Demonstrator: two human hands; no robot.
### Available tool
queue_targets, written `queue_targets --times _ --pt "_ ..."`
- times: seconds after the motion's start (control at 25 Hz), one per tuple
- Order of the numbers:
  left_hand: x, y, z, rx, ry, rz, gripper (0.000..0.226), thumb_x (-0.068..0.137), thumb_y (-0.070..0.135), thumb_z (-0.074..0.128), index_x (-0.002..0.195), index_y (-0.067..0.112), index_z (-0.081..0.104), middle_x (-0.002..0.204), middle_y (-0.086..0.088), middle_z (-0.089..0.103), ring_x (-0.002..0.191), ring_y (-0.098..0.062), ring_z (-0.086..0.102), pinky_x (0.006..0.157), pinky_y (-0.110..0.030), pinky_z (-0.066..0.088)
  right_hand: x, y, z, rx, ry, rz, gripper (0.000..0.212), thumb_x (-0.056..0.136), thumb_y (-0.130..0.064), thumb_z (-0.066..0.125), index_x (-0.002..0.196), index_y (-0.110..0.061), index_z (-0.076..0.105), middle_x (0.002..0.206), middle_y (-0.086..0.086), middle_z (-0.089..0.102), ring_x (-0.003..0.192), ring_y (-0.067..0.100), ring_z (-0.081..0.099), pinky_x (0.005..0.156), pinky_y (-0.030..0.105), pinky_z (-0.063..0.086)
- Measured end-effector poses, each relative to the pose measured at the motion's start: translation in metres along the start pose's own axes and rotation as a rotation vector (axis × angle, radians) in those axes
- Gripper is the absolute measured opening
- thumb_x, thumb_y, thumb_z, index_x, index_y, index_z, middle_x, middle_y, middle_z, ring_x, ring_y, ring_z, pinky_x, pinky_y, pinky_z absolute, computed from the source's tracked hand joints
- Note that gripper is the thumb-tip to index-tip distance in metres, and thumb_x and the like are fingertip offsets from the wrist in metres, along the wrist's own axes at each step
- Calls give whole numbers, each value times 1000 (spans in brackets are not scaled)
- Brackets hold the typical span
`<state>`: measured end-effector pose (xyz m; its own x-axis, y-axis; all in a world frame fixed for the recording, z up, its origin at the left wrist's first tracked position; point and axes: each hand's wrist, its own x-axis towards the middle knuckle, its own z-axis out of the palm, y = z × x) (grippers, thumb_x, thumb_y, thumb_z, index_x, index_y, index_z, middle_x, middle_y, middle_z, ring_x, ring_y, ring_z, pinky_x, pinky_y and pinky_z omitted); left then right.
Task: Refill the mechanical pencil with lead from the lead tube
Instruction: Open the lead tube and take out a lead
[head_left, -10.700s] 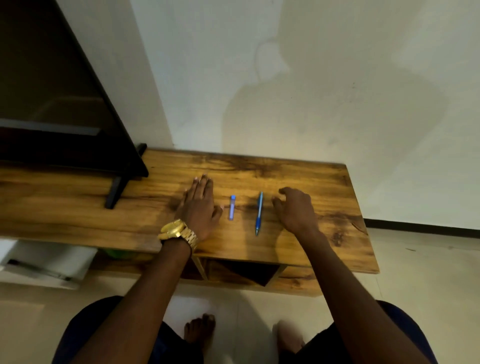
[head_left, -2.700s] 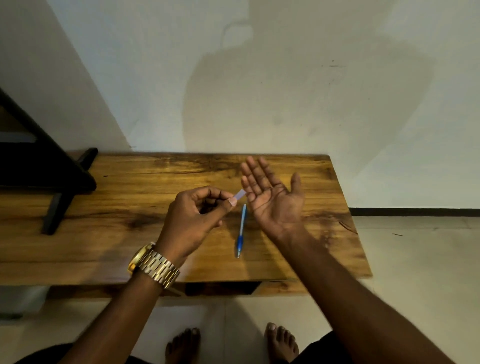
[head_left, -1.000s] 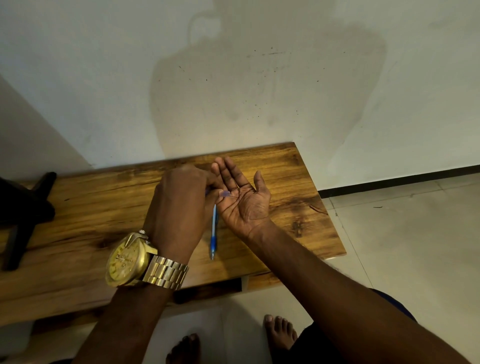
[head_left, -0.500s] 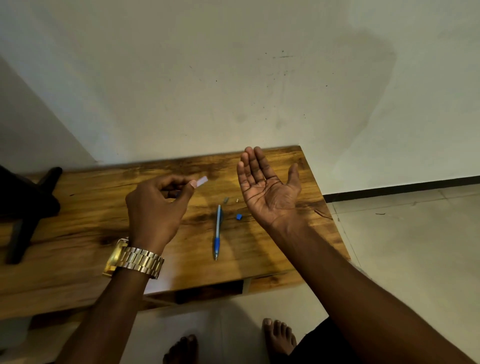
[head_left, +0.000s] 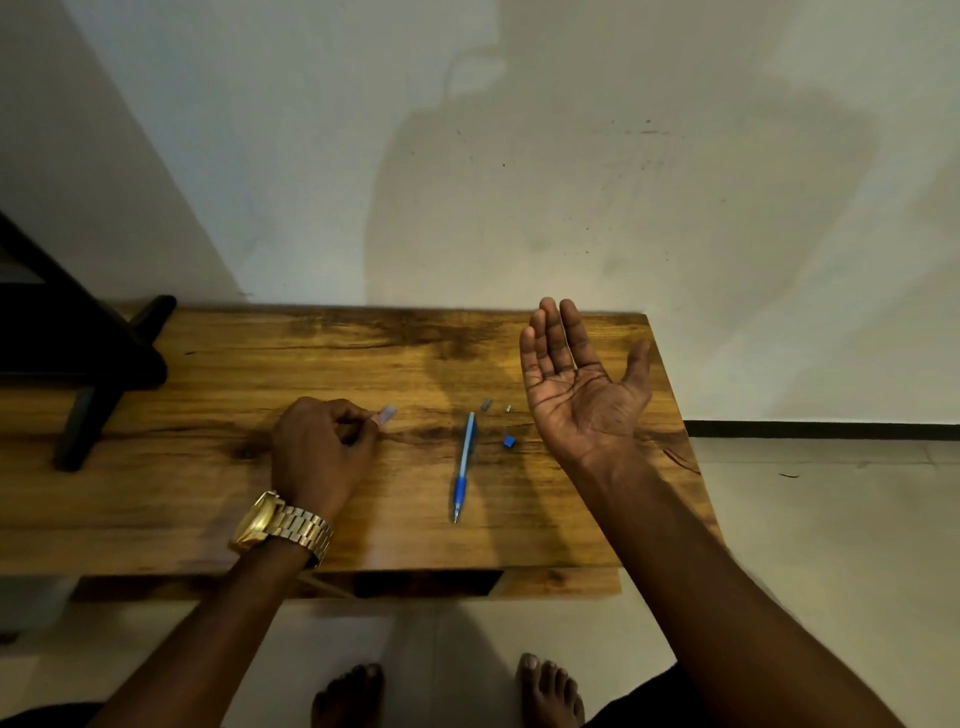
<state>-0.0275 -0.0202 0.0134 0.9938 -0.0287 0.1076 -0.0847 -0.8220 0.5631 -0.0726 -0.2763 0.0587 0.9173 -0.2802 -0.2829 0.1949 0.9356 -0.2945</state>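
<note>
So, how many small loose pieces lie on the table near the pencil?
3: a grey piece beyond the pencil top, a tiny pale piece right of it, a blue piece nearer. Others may be hidden.

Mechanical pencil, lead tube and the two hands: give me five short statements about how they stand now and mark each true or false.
1. The mechanical pencil lies on the wooden table, in neither hand. True.
2. The right hand is closed in a fist. False: it is open, palm up, fingers spread.
3. The left hand pinches the lead tube at its fingertips. True.
4. The small blue cap sits in the right palm. False: it lies on the table between pencil and right hand.
5. A gold watch is on the right wrist. False: it is on the left wrist.
</note>
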Motion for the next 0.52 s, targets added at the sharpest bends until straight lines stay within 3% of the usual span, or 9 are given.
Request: queue_targets --times 0.12,0.24,0.32,0.52 --pt "3 7 -8 -4 43 50 24 93 36 82 115 26 80 121 -5 70 114 -30 64 83 -40 54 -4 2 2 -26 -10 14 90 104 -76 42 133 4 72 140 25 72 119 36 78 108 46 56" --pt "-4 30 -12 -238 112 397 15 96 25 80 111 27 78 106 9 74 93 -6 70 68 -28 61 -12 6 2 -62 -54 43 93 103 -77 38 141 2 67 146 25 69 131 36 72 111 46 54" --pt "-14 48 -10 -398 78 445 12 97 22 80 108 26 79 100 14 76 87 -2 73 61 -17 59 -16 12 3 -83 -69 61 95 103 -78 38 143 3 65 148 25 67 135 36 69 113 46 53" --pt "-28 64 6 -416 21 527 21 96 25 80 118 22 80 103 10 75 86 0 70 69 -17 59 -22 28 2 -155 -70 128 97 103 -79 35 143 5 64 149 28 66 137 38 68 117 47 49"
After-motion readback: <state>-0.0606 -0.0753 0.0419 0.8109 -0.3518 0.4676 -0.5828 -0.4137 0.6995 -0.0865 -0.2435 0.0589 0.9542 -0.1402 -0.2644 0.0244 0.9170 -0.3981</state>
